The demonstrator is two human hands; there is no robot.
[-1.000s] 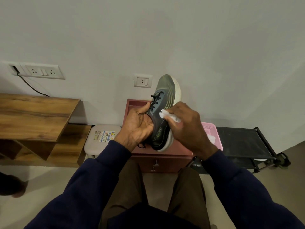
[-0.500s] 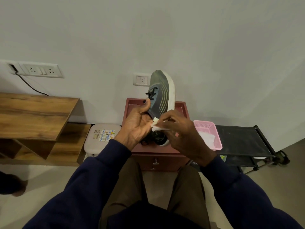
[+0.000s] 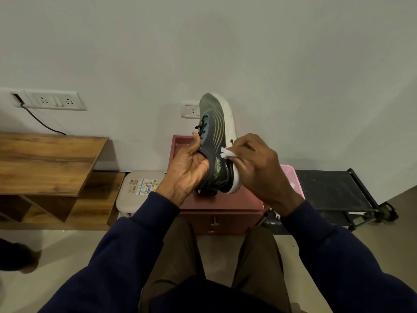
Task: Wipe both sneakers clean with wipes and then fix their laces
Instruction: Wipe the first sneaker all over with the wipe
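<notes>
- Up in the air it was: the sneaker (image 3: 215, 132) stood toe-up in front of the wall, heel down above the red cabinet (image 3: 225, 211) and not resting on it.
- The left hand (image 3: 187, 168) had its grip clamped round the sneaker's collar and tongue side, thumb up by the black laces (image 3: 201, 126).
- The right hand (image 3: 259, 175) had its grip pinched on a white wipe (image 3: 226, 152), pressed against the dark upper just beside the white sole edge.
- By my reading, the task was early on: one sneaker mid-wipe, its sole rim looking grubby near the toe, and the laces loose and untidy, not yet fixed.
- The second sneaker and both lace jobs looked left to do.
- A dark shape (image 3: 15, 258) lay on the floor at far left; it may have been the other shoe, but the edge of the view was too dim to tell.
- A pink basket (image 3: 291, 175) sat behind the right hand, mostly hidden by it, with something white inside.
- Around them: a padded stool (image 3: 135, 195), a wooden shelf (image 3: 45, 161) at left, a black rack (image 3: 334, 190) at right.
- Nothing stood in the way of the wiping; only the right hand covered the heel side.
</notes>
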